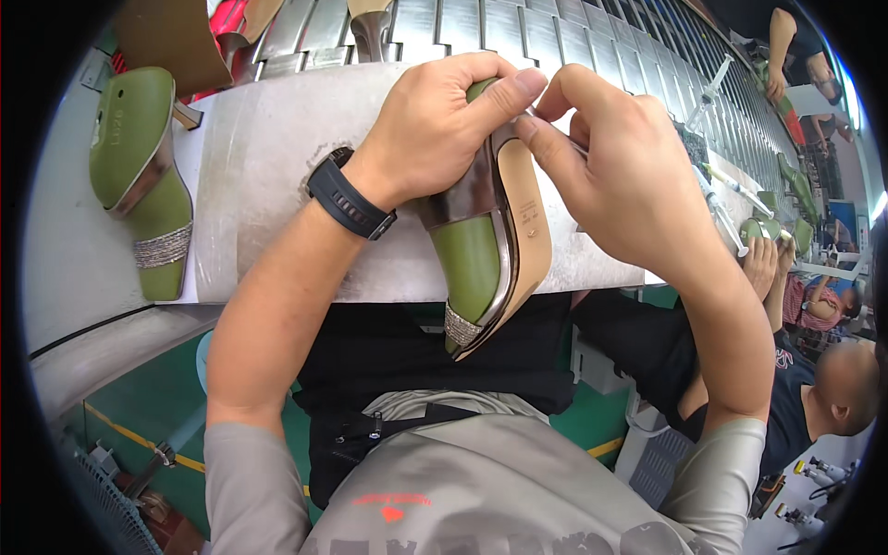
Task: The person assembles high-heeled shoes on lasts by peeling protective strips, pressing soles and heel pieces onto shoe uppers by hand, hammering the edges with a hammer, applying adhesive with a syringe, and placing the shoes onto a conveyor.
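A woman's high-heel shoe on a green last (469,264) lies tilted on its side between my hands, its pale tan sole (529,217) turned to the right. It has a dark metallic band and a glittery strap near the pointed toe, which extends past the table's near edge. Around the heel end, my left hand (439,129) is closed on the shoe. My right hand (620,153) pinches thumb and finger together at the sole's heel end; what lies between them is hidden. A similar shoe on a green last (139,222) lies at the left.
The pale worktable (268,203) borders a slatted metal conveyor (462,26) carrying more shoes. Syringes (726,217) lie at the right near a co-worker's hands (763,264). A brown sheet (176,42) stands at the far left.
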Demonstrator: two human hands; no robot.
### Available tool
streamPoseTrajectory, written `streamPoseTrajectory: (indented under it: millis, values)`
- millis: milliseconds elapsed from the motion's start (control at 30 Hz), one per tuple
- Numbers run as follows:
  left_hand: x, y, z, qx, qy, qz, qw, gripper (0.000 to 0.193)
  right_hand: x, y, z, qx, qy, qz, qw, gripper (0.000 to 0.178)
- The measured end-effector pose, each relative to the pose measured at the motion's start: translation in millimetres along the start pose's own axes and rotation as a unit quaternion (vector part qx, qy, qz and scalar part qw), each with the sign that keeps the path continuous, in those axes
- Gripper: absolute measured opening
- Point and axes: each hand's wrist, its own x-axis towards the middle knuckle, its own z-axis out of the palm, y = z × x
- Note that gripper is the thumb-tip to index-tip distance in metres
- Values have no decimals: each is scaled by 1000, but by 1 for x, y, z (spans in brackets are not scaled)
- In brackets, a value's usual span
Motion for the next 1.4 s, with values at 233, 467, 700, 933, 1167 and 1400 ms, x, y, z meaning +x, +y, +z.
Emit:
streamPoseTrajectory:
  millis: [233,467,700,933,1167,1400]
  values:
    - [2,-4,2,-8,2,27,1000,43,-2,9,17,34,73,-46,996,19]
    - [2,1,0,46,4,1,999,41,-32,30,25,300,22,92,949,40]
    - [4,-1,5,10,14,48,999,42,-22,40,58,434,-32,149,888,37]
    - [3,13,3,-18,-2,-2,1000,35,-19,38,66,453,-21,130,882,31]
    - [1,27,11,5,33,-77,996,33,-32,36,82,465,52,110,877,28]
    - [1,20,14,16,54,22,998,35,-41,36,80,537,-40,166,826,33]
